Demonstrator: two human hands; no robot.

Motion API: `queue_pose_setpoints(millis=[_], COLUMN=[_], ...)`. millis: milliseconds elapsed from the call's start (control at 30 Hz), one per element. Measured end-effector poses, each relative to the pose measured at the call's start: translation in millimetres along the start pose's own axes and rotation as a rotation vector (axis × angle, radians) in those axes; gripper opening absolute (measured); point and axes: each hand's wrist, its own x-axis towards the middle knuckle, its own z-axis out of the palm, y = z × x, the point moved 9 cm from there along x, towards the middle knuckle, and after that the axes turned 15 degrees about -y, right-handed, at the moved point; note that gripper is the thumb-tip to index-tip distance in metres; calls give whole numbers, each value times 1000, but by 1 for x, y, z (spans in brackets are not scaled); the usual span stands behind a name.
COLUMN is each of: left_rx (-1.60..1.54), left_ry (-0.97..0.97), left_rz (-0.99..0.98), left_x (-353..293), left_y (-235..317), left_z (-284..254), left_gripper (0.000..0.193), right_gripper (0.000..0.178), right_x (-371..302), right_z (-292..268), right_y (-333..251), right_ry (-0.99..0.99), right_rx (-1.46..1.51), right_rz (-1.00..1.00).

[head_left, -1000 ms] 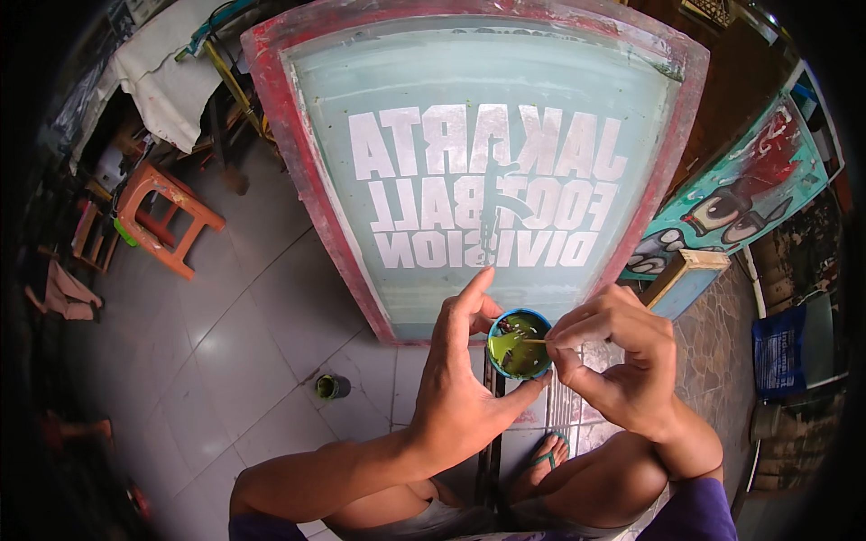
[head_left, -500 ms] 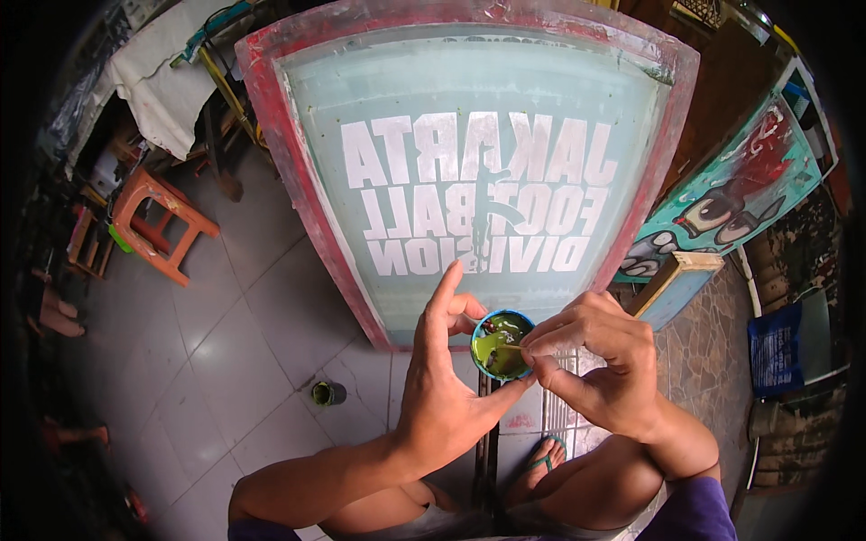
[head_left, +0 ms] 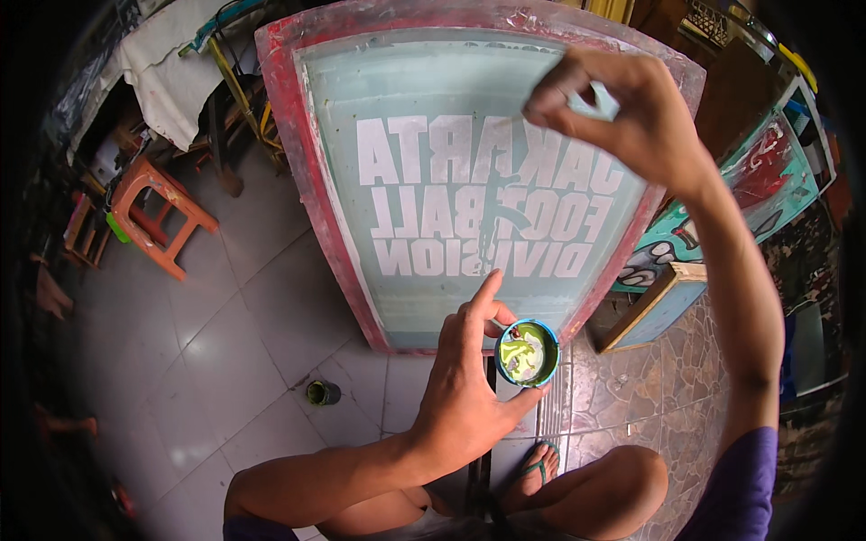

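Note:
My left hand [head_left: 463, 388] holds a small round cup [head_left: 497, 358] with a blue rim, thumb and fingers around its sides and the index finger stretched up. Inside is green paste [head_left: 518, 346], partly pale and glossy. Raised over the upper right of a screen-printing frame [head_left: 290, 126], my right hand [head_left: 622, 117] is pinched shut. A thin stick seems to be between its fingertips, mostly hidden and blurred. The frame leans in front of me, its red-and-grey border around a pale blue-green mesh [head_left: 424, 311] with white mirrored block letters. Bluish streaks cross the letters near the middle.
A dark container [head_left: 322, 392] stands on the tiled floor to my left. Farther left are an orange plastic stool [head_left: 162, 212] and a white cloth [head_left: 176, 77]. At right, a small wood-edged frame [head_left: 658, 311] leans near a painted teal panel [head_left: 767, 194]. My sandalled foot [head_left: 538, 469] is below.
My right hand has left the cup and moved up and right over the upper mesh. The cup in my left hand has shifted slightly right.

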Motion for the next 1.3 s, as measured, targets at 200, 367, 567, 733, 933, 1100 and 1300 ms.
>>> queue_pose_setpoints(millis=[200,367,567,733,933,1100,1300], left_rx=[5,19,1,3,19,20,-10], left_ry=[-1,7,6,8,6,3,-26], left_rz=[32,38,3,6,-9,2,10], left_x=[-1,-4,-5,-4,-3,-1,-2], left_y=[5,7,-1,0,-1,1,-1], left_z=[-2,-7,-11,-11,-11,-10,-3], left_gripper=[114,115,115,115,115,114,114], right_gripper=[11,10,11,12,14,13,11], right_x=[55,57,58,56,56,53,54], right_z=[-3,4,10,5,12,17,20], right_y=[13,14,16,9,20,24,21], right_ry=[-267,-274,-284,-297,-319,-327,-317], right_rx=[87,25,67,109,130,145,120], right_rz=[-32,-117,-109,4,90,30,7])
